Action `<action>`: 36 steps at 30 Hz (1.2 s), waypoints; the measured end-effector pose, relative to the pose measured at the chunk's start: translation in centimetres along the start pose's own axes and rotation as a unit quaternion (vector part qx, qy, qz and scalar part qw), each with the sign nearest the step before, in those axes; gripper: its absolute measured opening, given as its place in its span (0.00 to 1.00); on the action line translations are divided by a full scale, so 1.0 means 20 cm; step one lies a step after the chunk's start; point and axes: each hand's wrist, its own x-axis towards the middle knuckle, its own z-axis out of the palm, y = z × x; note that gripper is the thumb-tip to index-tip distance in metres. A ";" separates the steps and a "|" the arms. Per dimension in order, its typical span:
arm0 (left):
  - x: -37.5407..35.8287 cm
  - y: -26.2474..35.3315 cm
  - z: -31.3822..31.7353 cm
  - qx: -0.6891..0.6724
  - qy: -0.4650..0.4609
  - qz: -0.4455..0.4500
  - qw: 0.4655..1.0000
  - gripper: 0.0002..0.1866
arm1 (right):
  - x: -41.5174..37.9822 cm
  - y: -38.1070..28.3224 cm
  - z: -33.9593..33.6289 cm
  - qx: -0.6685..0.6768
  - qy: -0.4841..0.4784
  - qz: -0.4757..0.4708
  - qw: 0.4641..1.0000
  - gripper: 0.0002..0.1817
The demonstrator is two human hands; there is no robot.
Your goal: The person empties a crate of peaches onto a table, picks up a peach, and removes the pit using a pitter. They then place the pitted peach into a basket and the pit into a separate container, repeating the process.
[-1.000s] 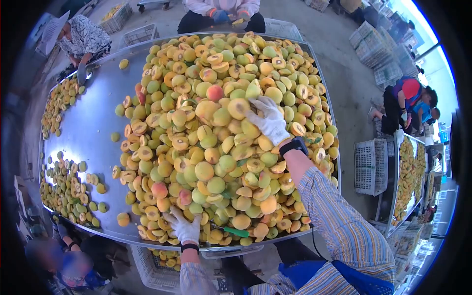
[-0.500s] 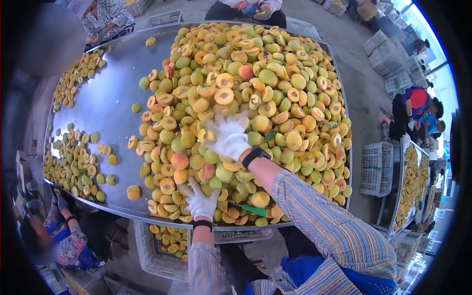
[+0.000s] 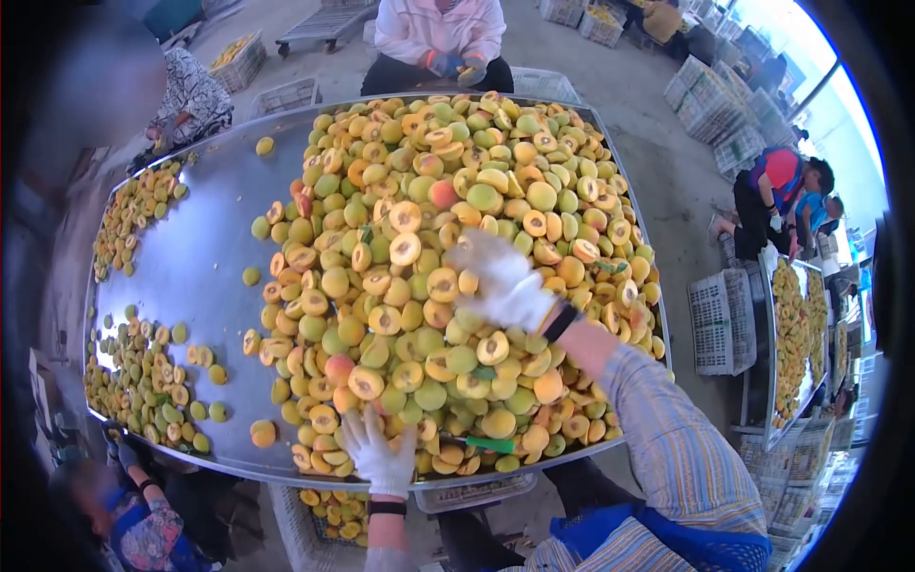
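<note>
A broad heap of whole and halved yellow-green fruit [image 3: 438, 286] covers the right part of a metal table [image 3: 214, 286]. My left hand [image 3: 383, 456], in a white glove, rests with its fingers spread on fruit at the near edge of the heap. Over the middle of the heap is my right hand [image 3: 507, 286], also white-gloved; its fingers are smeared by motion, and whether it holds anything is unclear. A green-handled tool [image 3: 491, 444] lies among the fruit near the table's front edge, to the right of my left hand.
Smaller fruit piles [image 3: 143, 381] lie on the table's left. A crate [image 3: 310, 529] with fruit stands below the front edge. One co-worker [image 3: 443, 38] sits across the table, others at its left corners. White crates [image 3: 721, 322] and another fruit table [image 3: 796, 334] are at right.
My right hand has moved right across the heap, away from my left hand. My left hand stays at the near edge. The camera view has shifted, showing more of the far side.
</note>
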 end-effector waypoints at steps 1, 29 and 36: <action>0.06 0.06 0.05 0.019 0.002 0.009 1.000 0.45 | 0.06 0.10 -0.14 -0.064 -0.058 0.039 0.996 0.36; 0.23 -0.01 0.51 0.068 0.015 -0.012 0.997 0.37 | -0.43 0.30 0.03 -0.094 -0.168 0.032 0.981 0.33; 0.24 -0.02 0.47 0.089 0.002 0.016 0.996 0.37 | -0.68 0.09 0.01 -0.144 -0.051 0.119 0.981 0.28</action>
